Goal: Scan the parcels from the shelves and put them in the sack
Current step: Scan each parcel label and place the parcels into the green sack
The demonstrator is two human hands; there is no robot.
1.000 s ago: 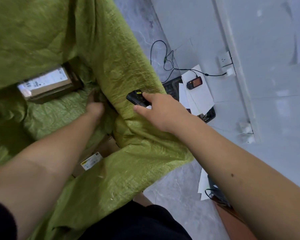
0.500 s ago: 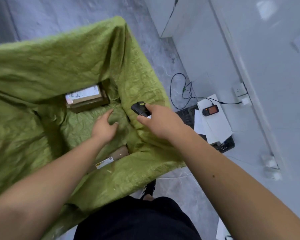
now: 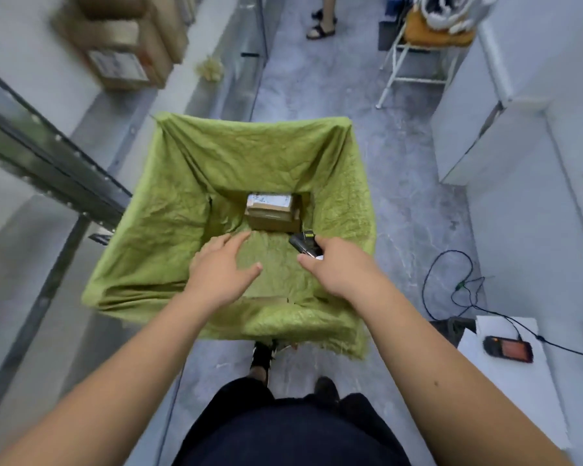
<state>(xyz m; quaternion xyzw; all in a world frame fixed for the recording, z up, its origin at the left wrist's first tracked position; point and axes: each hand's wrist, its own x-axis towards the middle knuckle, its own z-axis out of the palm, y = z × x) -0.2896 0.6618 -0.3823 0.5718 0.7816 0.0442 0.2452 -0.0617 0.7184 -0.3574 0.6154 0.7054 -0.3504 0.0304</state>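
Observation:
A green woven sack point(image 3: 169, 210) stands wide open on the floor in front of me. At its bottom lies a brown cardboard parcel point(image 3: 272, 211) with a white label on top. A sliver of another cardboard parcel point(image 3: 266, 300) shows by the sack's near wall. My left hand point(image 3: 221, 269) hovers over the sack's mouth, fingers spread and empty. My right hand point(image 3: 337, 267) grips a black handheld scanner point(image 3: 304, 243), whose head points into the sack toward the parcel.
Metal shelving point(image 3: 48, 156) runs along the left, with blurred cardboard boxes point(image 3: 125, 52) on it. A black handheld device point(image 3: 508, 348) on a cable lies on a white surface at the right. A white-framed chair point(image 3: 424, 55) and another person's sandalled feet point(image 3: 320, 25) are farther down the aisle.
My left hand has come up out of the sack, empty, to above its mouth. My head has lifted, so the whole sack and the aisle show. My right hand still holds the scanner.

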